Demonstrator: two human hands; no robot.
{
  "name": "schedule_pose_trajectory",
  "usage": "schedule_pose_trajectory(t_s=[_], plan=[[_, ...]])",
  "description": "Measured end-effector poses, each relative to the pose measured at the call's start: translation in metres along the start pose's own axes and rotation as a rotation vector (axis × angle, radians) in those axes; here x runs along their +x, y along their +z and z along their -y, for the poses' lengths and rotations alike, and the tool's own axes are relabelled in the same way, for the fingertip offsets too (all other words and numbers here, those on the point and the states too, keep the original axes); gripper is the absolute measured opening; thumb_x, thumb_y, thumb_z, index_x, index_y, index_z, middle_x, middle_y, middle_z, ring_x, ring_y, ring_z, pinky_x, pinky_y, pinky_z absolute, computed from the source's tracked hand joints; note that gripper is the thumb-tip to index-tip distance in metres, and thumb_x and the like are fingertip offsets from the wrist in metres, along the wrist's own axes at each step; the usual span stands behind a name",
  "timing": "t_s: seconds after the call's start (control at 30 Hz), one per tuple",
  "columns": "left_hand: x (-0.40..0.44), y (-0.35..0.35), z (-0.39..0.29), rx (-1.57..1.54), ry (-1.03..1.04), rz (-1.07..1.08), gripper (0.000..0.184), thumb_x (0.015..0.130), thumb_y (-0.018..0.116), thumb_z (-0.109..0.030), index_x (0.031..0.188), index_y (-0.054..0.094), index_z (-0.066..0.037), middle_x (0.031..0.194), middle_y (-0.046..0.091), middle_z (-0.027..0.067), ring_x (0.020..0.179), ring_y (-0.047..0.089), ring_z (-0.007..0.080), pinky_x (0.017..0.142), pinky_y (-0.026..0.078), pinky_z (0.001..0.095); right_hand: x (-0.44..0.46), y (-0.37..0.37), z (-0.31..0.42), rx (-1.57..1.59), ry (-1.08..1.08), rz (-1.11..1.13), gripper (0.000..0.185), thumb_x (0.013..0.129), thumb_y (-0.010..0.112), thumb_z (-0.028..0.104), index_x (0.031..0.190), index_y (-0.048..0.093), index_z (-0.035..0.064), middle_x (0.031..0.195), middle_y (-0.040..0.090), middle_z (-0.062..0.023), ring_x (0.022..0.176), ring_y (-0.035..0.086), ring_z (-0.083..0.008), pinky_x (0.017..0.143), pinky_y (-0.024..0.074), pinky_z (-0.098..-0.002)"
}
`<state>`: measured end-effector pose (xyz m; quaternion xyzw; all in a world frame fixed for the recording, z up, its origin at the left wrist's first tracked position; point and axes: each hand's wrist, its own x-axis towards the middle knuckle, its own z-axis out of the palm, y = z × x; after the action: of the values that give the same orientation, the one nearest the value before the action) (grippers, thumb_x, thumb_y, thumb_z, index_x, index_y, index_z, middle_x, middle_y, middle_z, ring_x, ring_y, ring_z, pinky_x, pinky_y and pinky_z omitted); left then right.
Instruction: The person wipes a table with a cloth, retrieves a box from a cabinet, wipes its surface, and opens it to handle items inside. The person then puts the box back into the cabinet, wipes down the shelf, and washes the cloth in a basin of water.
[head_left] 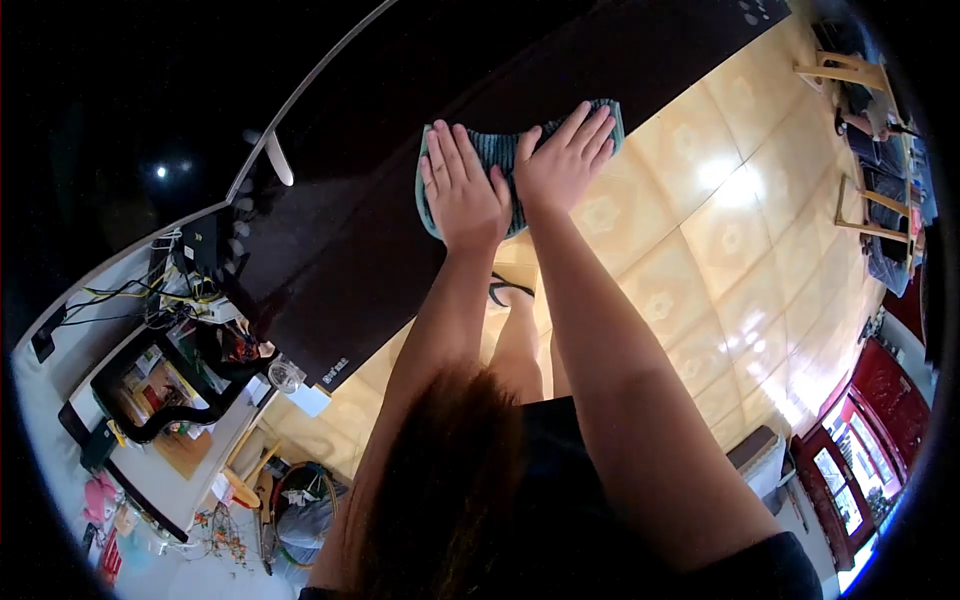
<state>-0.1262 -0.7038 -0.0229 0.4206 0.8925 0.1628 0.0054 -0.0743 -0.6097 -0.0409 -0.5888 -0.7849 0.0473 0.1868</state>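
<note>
A teal and dark striped cloth (497, 150) lies spread on a long dark tabletop (350, 225), along its near edge. My left hand (464, 198) rests flat on the cloth's left part, fingers stretched out and thumb apart. On the right part of the cloth lies my right hand (563, 170), palm down with its fingers spread. Both palms press on the cloth from above, and neither hand's fingers wrap around it. The cloth's middle shows between the two hands.
A large black screen (130, 150) with a silver edge stands behind the tabletop. To the left are tangled cables (165, 290), a small glass (286, 375) and a cluttered white table (150, 470). Wooden chairs (850, 72) stand far right on the shiny tiled floor (690, 220).
</note>
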Motion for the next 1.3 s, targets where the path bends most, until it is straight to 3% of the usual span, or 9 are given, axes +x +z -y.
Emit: schedule_pose_trajectory(t_s=[0.13, 0.27, 0.4, 0.73, 0.97, 1.3], plan=[[0.011, 0.003, -0.007, 0.069, 0.041, 0.013, 0.069, 0.090, 0.045, -0.025, 0.149, 0.027, 0.005, 0.159, 0.019, 0.0205, 0.149, 0.017, 0.0327, 0.121, 0.014, 0.0452, 0.012, 0.001, -0.002, -0.001, -0.071, 0.021, 0.071, 0.088, 0.047, 0.035, 0.145, 0.033, -0.0060, 0.153, 0.028, -0.0283, 0.145, 0.022, -0.0409, 0.118, 0.0171, -0.0502], [0.020, 0.006, -0.015, 0.025, 0.030, 0.043, 0.065, 0.093, 0.041, -0.024, 0.149, 0.027, 0.004, 0.159, 0.020, 0.0199, 0.149, 0.016, 0.0325, 0.121, 0.011, 0.0458, 0.022, 0.002, -0.008, 0.021, -0.225, 0.085, 0.073, 0.086, 0.047, 0.035, 0.145, 0.034, -0.0069, 0.153, 0.028, -0.0292, 0.145, 0.022, -0.0420, 0.118, 0.0159, -0.0504], [0.021, 0.007, -0.015, 0.004, 0.028, 0.061, 0.065, 0.095, 0.039, -0.027, 0.151, 0.023, 0.003, 0.161, 0.017, 0.0187, 0.150, 0.015, 0.0308, 0.121, 0.009, 0.0447, 0.029, -0.006, -0.006, 0.091, -0.345, 0.162, 0.070, 0.086, 0.048, 0.032, 0.146, 0.035, -0.0026, 0.154, 0.029, -0.0246, 0.145, 0.025, -0.0384, 0.118, 0.0180, -0.0488], [0.025, 0.009, -0.015, 0.036, 0.017, 0.090, 0.062, 0.097, 0.034, -0.025, 0.151, 0.023, 0.003, 0.161, 0.016, 0.0176, 0.150, 0.013, 0.0306, 0.121, 0.009, 0.0445, 0.037, 0.001, 0.000, 0.093, -0.356, 0.159, 0.071, 0.085, 0.048, 0.031, 0.145, 0.036, -0.0039, 0.154, 0.029, -0.0251, 0.145, 0.024, -0.0387, 0.118, 0.0186, -0.0493], [0.060, 0.017, -0.018, 0.098, -0.051, -0.009, 0.058, 0.097, 0.032, -0.024, 0.148, 0.030, 0.004, 0.160, 0.020, 0.0178, 0.149, 0.016, 0.0303, 0.120, 0.012, 0.0434, 0.073, 0.020, 0.019, 0.122, -0.393, 0.122, 0.070, 0.086, 0.047, 0.031, 0.146, 0.035, -0.0034, 0.154, 0.030, -0.0239, 0.145, 0.026, -0.0366, 0.119, 0.0192, -0.0476], [0.095, 0.025, -0.012, 0.135, -0.053, 0.018, 0.061, 0.098, 0.032, -0.023, 0.152, 0.020, 0.002, 0.163, 0.010, 0.0159, 0.151, 0.010, 0.0289, 0.121, 0.008, 0.0429, 0.102, 0.037, 0.036, 0.158, -0.360, 0.115, 0.069, 0.087, 0.047, 0.032, 0.145, 0.036, -0.0029, 0.154, 0.030, -0.0233, 0.145, 0.025, -0.0370, 0.118, 0.0198, -0.0498]])
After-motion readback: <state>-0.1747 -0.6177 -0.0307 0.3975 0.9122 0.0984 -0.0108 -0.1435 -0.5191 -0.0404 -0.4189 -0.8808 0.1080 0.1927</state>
